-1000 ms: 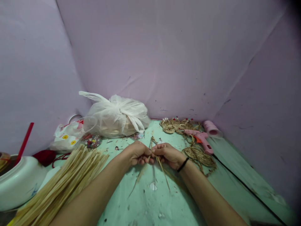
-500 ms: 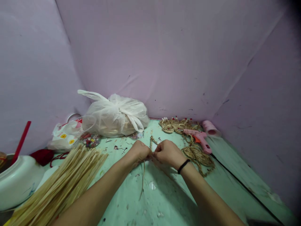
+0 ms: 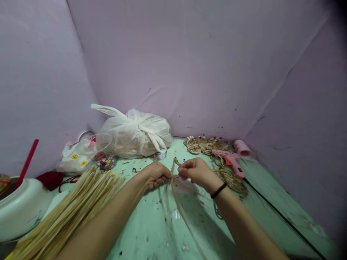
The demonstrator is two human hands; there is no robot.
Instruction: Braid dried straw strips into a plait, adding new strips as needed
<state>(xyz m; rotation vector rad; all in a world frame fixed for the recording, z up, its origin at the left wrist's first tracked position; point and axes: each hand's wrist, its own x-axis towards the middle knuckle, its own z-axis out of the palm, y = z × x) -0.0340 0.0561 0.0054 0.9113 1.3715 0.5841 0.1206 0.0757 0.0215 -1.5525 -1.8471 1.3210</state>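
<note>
My left hand (image 3: 156,175) is closed, its thumb and forefinger pinching the lower end of a thin plaited straw cord (image 3: 174,167). That cord rises from the fingertips and bends over toward the right. Close beside it, my right hand (image 3: 197,174), with a black band at the wrist, is pinched around a pale straw strand partly hidden by its fingers. A long loose straw strand (image 3: 182,210) trails from the left fingertips down toward the front of the table. Thinner strands hang below the left hand, blurred.
A bundle of straw strips (image 3: 73,209) lies left, near a white pot (image 3: 25,207) with a red stick (image 3: 27,162). Behind are a tied white plastic bag (image 3: 132,131) and a bag of beads (image 3: 105,161). Rightward sit coiled straw braid (image 3: 199,145), a pink glue gun (image 3: 229,159) and a thread spool (image 3: 243,148).
My hands have moved apart, the right one slightly up and to the right. A long strand now hangs toward the front, where a shorter one hung before.
</note>
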